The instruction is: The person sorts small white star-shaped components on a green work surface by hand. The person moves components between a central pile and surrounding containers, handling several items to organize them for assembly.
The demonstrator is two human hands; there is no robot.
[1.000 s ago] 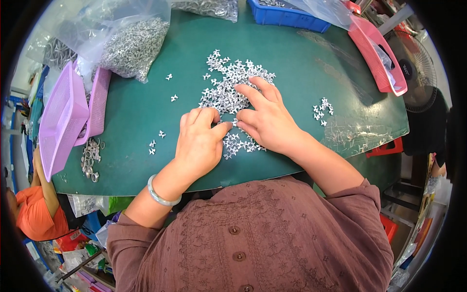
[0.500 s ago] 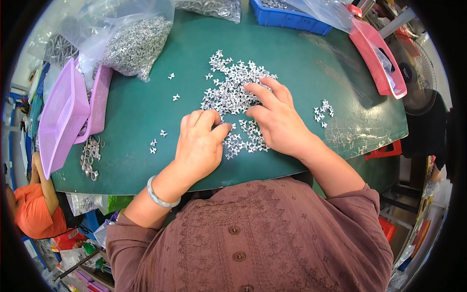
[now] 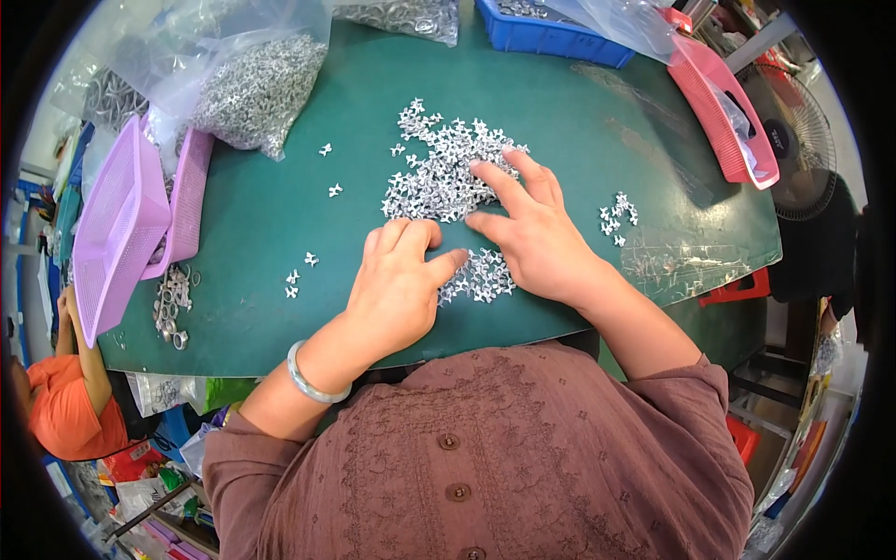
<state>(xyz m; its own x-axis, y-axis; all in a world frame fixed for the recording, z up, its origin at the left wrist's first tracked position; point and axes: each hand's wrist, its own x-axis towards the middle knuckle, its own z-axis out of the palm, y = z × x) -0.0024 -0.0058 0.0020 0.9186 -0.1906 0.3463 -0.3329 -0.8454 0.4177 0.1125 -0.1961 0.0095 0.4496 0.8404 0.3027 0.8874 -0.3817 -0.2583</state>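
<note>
A heap of small silver bow-shaped metal pieces (image 3: 439, 177) lies in the middle of the green table. My right hand (image 3: 549, 241) rests at its right side, fingers spread; the index and middle fingertips touch the pieces and the thumb points left. Nearer my body, a smaller pile of the same pieces (image 3: 483, 280) spreads between my two hands. My left hand (image 3: 397, 285) is at that pile's left edge, thumb over its upper left corner and apart from the bent index finger. I see no piece gripped in either hand, though the undersides of the fingers are hidden.
Loose pieces lie left of the heap, and a small cluster (image 3: 618, 218) lies to the right. Far left are a clear bag of metal pieces (image 3: 257, 93), purple baskets (image 3: 121, 229) and metal rings (image 3: 173, 303). A blue tray (image 3: 551, 40) and pink basket (image 3: 723, 112) stand at the far right.
My left hand has shifted slightly right, its thumb now over the small pile. The small pile is more compact, with a wider gap between it and the heap. My right hand has barely moved.
</note>
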